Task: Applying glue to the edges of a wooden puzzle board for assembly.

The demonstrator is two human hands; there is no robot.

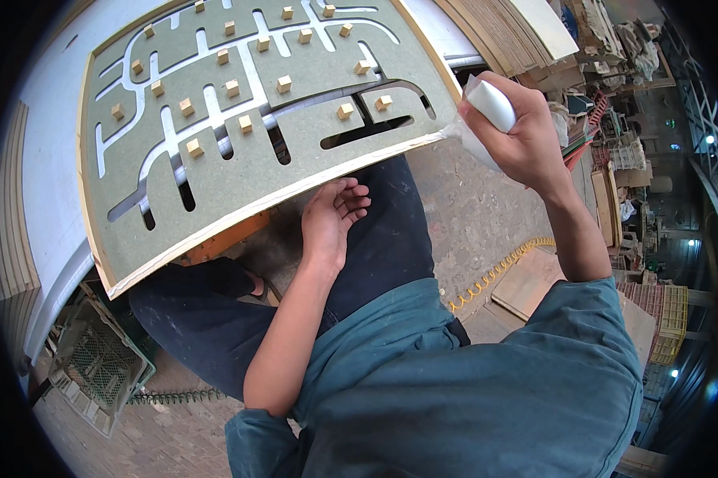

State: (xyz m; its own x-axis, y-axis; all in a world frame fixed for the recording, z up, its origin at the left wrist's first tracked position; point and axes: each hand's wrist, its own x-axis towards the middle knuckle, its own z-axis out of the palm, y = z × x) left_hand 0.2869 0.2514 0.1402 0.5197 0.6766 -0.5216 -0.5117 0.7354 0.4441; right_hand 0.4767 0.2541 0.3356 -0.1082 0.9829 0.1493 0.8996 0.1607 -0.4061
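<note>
A grey-green board [283, 155] with winding cut-out slots and several small wooden blocks [246, 123] on it spans the upper left. A pale wooden rim [215, 231] frames it, and a thin whitish line runs along its near strip. At that rim's right corner, my right hand [522, 131] is wrapped round a white squeeze bottle [490, 103], tilted with its narrow end down at the strip. Its lower part looks translucent. My left hand [335, 215] is just below the near edge, palm up, fingers loosely bent, with nothing in it.
The board rests on a white table [52, 171]. Stacked wooden sheets [498, 36] lie beyond its right side. A green plastic crate [100, 366] stands at lower left. A coiled yellow hose [494, 275] and a flat brown panel [526, 279] are on the floor at right.
</note>
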